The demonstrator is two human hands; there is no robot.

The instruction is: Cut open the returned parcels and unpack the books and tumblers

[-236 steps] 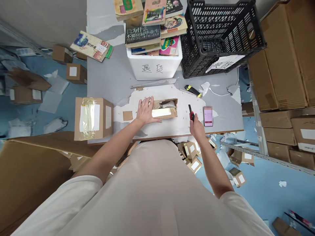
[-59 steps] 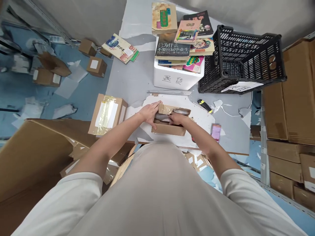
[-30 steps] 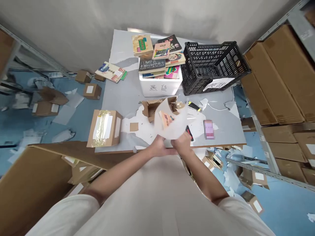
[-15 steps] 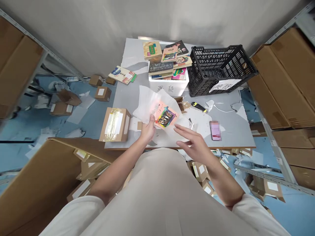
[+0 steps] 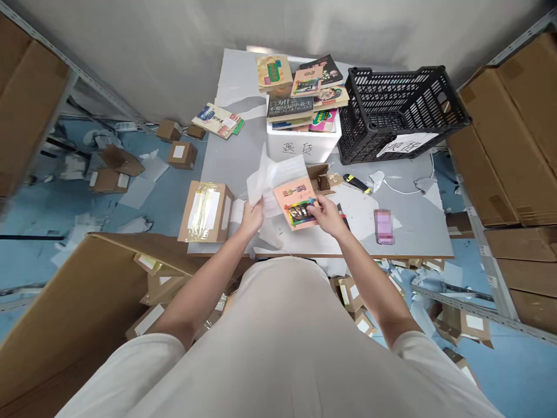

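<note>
A pink book (image 5: pixel 292 194) with a dark picture in a rainbow frame is held over the table by my right hand (image 5: pixel 327 216), its fingers closed on the lower right edge. My left hand (image 5: pixel 252 217) pinches a translucent white wrapping sheet (image 5: pixel 260 180), which stands up to the left of the book and spreads behind it. Just beyond is a small opened cardboard box (image 5: pixel 319 177). A sealed carton (image 5: pixel 206 212) with tape and a white label sits left of my left hand.
Books (image 5: pixel 290 107) are piled on a white bin (image 5: pixel 300 145), beside a black plastic crate (image 5: pixel 402 116). A yellow-black cutter (image 5: pixel 357 183) and a phone (image 5: pixel 384 226) lie to the right. More books (image 5: pixel 217 120) lie at the left edge. A big open carton (image 5: pixel 108 278) stands lower left.
My right hand has closed on the book and drawn it out of the wrapping sheet. The left hand has moved slightly left, pulling the sheet away from the cover.
</note>
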